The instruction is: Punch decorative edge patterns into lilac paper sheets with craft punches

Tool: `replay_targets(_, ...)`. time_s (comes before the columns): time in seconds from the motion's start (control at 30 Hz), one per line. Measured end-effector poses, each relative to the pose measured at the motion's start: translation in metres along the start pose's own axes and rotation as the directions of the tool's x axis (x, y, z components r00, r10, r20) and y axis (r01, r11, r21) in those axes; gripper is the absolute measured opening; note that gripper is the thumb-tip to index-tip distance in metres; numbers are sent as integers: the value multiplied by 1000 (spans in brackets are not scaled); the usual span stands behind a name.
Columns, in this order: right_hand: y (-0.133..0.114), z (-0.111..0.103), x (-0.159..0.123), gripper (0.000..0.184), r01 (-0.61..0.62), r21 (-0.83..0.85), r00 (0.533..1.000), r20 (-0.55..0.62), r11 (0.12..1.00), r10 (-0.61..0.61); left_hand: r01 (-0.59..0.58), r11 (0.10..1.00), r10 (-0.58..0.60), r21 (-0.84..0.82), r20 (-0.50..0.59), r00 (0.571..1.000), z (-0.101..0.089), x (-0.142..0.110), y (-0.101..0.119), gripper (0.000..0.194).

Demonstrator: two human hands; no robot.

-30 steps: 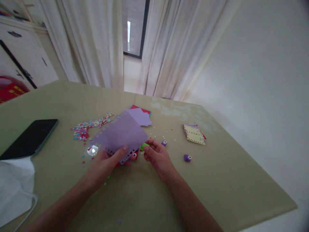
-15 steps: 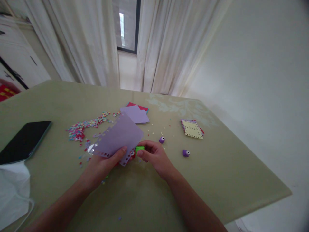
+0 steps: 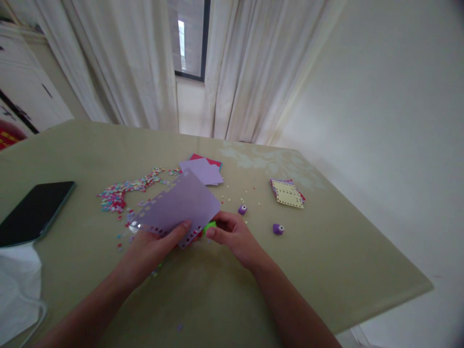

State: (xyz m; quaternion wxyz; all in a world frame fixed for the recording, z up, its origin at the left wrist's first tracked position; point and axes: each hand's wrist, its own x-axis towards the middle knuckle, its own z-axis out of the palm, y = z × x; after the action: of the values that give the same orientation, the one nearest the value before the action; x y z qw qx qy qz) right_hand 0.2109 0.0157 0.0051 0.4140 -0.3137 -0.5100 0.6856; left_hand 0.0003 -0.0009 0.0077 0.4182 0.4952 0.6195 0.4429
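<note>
Thumb and curled fingers of the right hand [image 3: 237,239] form a pinching grip on a small green punch [image 3: 209,227], while the left hand [image 3: 155,244] pinches a lilac sheet [image 3: 184,203] with its thumb pressed flat on top and its fingers hidden beneath. Just now the sheet has shifted a little to the right, so that its right-hand corner laps over more of the green punch, which half a second ago showed more plainly beside the edge. For the work in hand, that likely means the paper and the punch are being brought into line at the edge; whether the edge sits inside the punch cannot be told, as the sheet and the fingers cover the spot. Small cut-out shapes run along the near edges and the left side of the sheet, so a good part of its border seems done, with the stretch by the right corner apparently plain. Something red [image 3: 197,236] peeks out under the near edge, next to the green punch, mostly hidden. The sheet is held tilted above the counter [image 3: 319,285], over the near end of scattered confetti [image 3: 126,189]. Beyond the right hand lie two purple punches [image 3: 242,209], well apart from each other, and farther right a pile of punched squares [image 3: 289,193], untouched. More lilac paper [image 3: 205,171] lies behind the held sheet.
</note>
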Motion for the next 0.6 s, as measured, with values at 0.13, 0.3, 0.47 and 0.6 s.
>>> replay_targets(0.13,-1,-1,-1,33,7,3,1000,-11,1000,-7,-22,999,22,-27,14,1000,0,0,-1,36)
replay_targets(0.3,-1,-3,-2,34,-3,1,1000,-15,1000,3,-17,998,19,-64,24,1000,0,0,2,33)
replay_targets(0.47,-2,-2,-2,34,5,-31,1000,7,999,-5,-31,999,31,6,7,999,1,-2,6,34)
replay_targets(0.6,1,-6,-2,39,-1,-60,1000,-1,998,1,-56,998,55,42,38,998,-2,-3,7,38)
